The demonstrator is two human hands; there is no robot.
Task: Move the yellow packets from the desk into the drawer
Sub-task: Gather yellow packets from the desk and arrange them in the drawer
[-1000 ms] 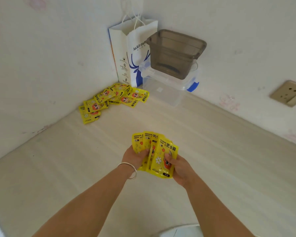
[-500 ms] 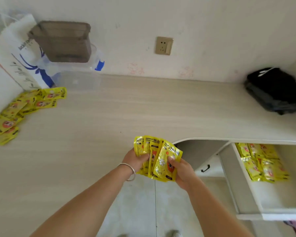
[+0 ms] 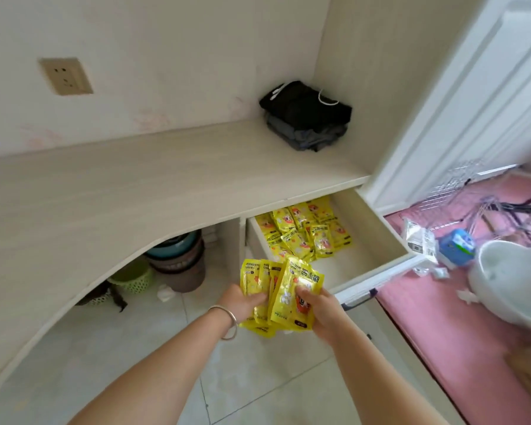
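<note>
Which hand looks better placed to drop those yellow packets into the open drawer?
Probably the right hand. Both hands grip the yellow packets, but the open drawer lies to the right, nearer that hand, while the left hand would have to reach across.

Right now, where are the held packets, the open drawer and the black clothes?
held packets [image 3: 292,289], head view, front packet's face.
open drawer [image 3: 377,237], head view, right inner wall.
black clothes [image 3: 307,110], head view, top of the folded pile.
</note>
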